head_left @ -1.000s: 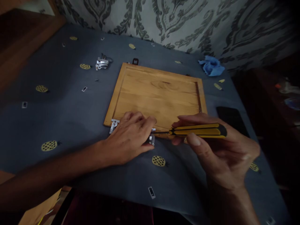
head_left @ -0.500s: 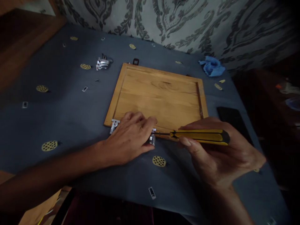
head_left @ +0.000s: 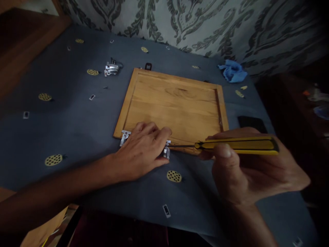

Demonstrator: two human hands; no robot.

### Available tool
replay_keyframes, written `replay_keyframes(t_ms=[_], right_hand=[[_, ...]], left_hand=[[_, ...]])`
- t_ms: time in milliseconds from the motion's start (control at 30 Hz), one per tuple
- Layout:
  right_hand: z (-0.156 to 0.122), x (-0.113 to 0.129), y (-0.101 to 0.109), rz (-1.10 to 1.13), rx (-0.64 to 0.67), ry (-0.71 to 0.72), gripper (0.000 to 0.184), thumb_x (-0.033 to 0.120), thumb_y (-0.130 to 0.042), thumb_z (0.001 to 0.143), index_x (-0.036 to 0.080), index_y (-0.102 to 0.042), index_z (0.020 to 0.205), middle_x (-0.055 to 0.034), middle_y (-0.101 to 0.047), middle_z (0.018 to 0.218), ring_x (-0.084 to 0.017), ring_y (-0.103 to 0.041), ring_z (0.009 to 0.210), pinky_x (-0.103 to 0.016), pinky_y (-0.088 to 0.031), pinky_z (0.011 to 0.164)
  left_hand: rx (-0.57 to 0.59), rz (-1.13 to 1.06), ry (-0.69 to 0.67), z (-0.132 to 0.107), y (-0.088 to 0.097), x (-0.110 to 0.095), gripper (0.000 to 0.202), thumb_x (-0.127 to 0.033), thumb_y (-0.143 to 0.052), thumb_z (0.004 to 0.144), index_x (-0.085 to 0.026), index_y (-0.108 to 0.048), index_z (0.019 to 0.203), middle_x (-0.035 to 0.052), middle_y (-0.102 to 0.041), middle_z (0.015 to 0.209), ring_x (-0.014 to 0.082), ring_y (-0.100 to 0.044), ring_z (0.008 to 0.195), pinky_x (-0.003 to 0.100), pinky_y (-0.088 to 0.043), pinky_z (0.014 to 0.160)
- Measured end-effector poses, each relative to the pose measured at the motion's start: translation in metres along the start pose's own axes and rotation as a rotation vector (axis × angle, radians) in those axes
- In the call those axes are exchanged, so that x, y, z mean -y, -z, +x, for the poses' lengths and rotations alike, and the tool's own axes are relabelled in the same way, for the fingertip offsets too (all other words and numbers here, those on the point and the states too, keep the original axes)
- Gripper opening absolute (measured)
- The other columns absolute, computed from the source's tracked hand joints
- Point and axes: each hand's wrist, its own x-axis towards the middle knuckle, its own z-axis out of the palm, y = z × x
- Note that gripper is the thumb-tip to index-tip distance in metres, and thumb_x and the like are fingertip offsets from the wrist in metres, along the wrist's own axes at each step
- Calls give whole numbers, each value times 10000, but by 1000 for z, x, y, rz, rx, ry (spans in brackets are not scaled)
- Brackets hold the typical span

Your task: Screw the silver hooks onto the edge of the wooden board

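Note:
A wooden cabinet door [head_left: 177, 99] lies flat, its recessed face up. My left hand [head_left: 144, 151] is over its near edge, fingers bent on the wood. Between its index finger and thumb sits a metal hinge [head_left: 167, 150], which it grips. Another hinge [head_left: 125, 138] shows at the door's near left corner, beside the wrist side of that hand. My right hand [head_left: 246, 168] is closed round a screwdriver [head_left: 239, 145] with a yellow and black handle. The screwdriver lies nearly level, its shaft pointing left along the edge, the tip at the gripped hinge.
Loose hinges [head_left: 112, 67] lie at the back left, with a small screw [head_left: 105, 87] nearby. A crumpled blue cloth [head_left: 232, 71] is at the back right. A dark flat object [head_left: 252, 123] lies right of the door. The patterned cloth [head_left: 77, 127] covers the table, against a wallpapered wall.
My right hand has shifted to the right with the screwdriver, and more of the shaft shows. My left hand stays on the hinge and the door.

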Motion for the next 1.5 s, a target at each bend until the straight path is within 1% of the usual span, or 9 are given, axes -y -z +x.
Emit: replay_keyframes(t_ms=[300,500,600,733,833,1000,1167,1300,1500], right_hand=[[-4,-4,-1,-8,64,3,81,224,-735,821,284,-689,847,-6,-688,725,-195,-599,604,-377,-476,529],[-4,-7,1,-4,116,7,98,218,-750,819,280,-697,875,-4,-698,762,-190,-630,643,-366,-453,546],[-1,-5,1,57,158,29,115,209,-755,819,279,-706,896,1,-702,757,-185,-632,638,-360,-483,548],[5,0,3,129,229,-88,165,224,-785,799,283,-729,943,-8,-746,849,-203,-692,697,-368,-571,599],[7,2,7,214,289,-213,285,207,-788,792,307,-730,1052,-1,-757,909,-214,-722,733,-356,-594,554],[8,-1,11,280,357,-190,253,155,-765,806,307,-760,1008,7,-758,925,-161,-682,596,-329,-564,495],[5,-4,10,131,297,-73,217,182,-792,782,309,-758,956,7,-764,858,-198,-693,658,-349,-554,524],[2,-4,7,64,240,30,288,149,-807,760,304,-741,994,16,-753,798,-200,-687,652,-339,-520,509],[-5,-8,6,-5,185,38,261,178,-813,757,307,-728,968,22,-744,797,-195,-678,645,-330,-495,488]], left_hand=[[7,-2,6,0,1,0,370,-334,-748,847,-173,-527,1097,67,-655,1036,266,-558,1048,397,-422,925],[7,8,0,0,1,0,398,-336,-758,837,-164,-525,1111,79,-655,1051,274,-559,1054,401,-420,926],[6,10,6,0,2,0,388,-335,-754,841,-168,-526,1107,70,-655,1033,272,-561,1053,398,-421,925],[9,5,4,0,2,-1,385,-325,-755,837,-164,-528,1103,68,-657,1026,271,-563,1051,400,-422,928],[28,1,16,0,3,-1,372,-326,-743,845,-173,-525,1105,68,-661,1039,274,-561,1063,407,-420,931],[34,-3,13,1,2,-1,389,-325,-742,846,-159,-518,1118,82,-662,1047,276,-557,1066,411,-410,933],[40,-7,26,1,3,-2,386,-321,-737,850,-166,-518,1129,73,-661,1029,276,-556,1069,411,-414,937],[19,-10,18,0,2,-1,376,-313,-740,847,-169,-522,1117,71,-659,1036,271,-561,1063,401,-421,928],[9,-5,20,0,2,0,359,-323,-731,854,-184,-519,1108,66,-664,1031,275,-570,1064,409,-428,921]])
